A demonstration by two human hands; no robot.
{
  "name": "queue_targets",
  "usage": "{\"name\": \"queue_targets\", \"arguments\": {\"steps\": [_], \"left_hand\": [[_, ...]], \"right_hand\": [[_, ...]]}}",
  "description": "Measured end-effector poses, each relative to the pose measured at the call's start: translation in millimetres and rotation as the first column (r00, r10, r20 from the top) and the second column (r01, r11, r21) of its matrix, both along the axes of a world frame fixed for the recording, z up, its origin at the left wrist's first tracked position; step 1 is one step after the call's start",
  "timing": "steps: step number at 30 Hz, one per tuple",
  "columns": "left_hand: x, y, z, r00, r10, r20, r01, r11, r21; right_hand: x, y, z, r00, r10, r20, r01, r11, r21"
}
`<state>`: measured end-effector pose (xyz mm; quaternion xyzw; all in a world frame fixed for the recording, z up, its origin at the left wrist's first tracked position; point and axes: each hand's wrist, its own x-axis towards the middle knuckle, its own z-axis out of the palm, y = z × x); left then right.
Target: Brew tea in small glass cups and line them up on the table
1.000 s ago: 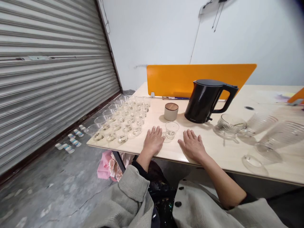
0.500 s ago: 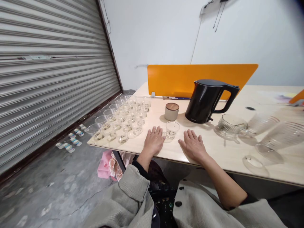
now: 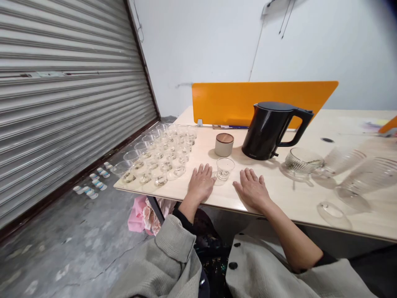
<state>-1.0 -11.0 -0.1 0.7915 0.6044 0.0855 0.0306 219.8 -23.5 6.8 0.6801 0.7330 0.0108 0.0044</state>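
My left hand (image 3: 201, 183) lies flat on the pale wooden table (image 3: 223, 196), fingers stretched out and holding nothing. My right hand (image 3: 252, 188) rests palm down to the right, also open. Between them, a little farther back, stands a clear plastic cup (image 3: 225, 167) with a bit of dark matter at its bottom. Behind that cup sits a grey canister (image 3: 223, 147) with a wooden lid. A black electric kettle (image 3: 263, 134) stands beyond my right hand. Left of my left hand, many clear cups (image 3: 167, 165) are grouped in rows, their bottoms holding similar dark bits.
On the right are a ribbed glass bowl (image 3: 302, 161), stacks of clear cups (image 3: 369, 178) lying on their sides, and a clear lid-like piece (image 3: 333, 215). An orange divider (image 3: 223, 101) crosses the table's back. Small white bottles (image 3: 99, 184) and a pink bag (image 3: 136, 215) are on the floor.
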Motion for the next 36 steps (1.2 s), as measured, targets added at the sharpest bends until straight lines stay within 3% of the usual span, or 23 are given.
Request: {"name": "queue_targets", "arguments": {"steps": [36], "left_hand": [[0.7,-2.1,2.0,1.000,0.003,0.005,-0.003,1.000,0.007]], "right_hand": [[0.3,-1.1,0.6,1.000,0.003,-0.010,-0.003,1.000,0.010]]}}
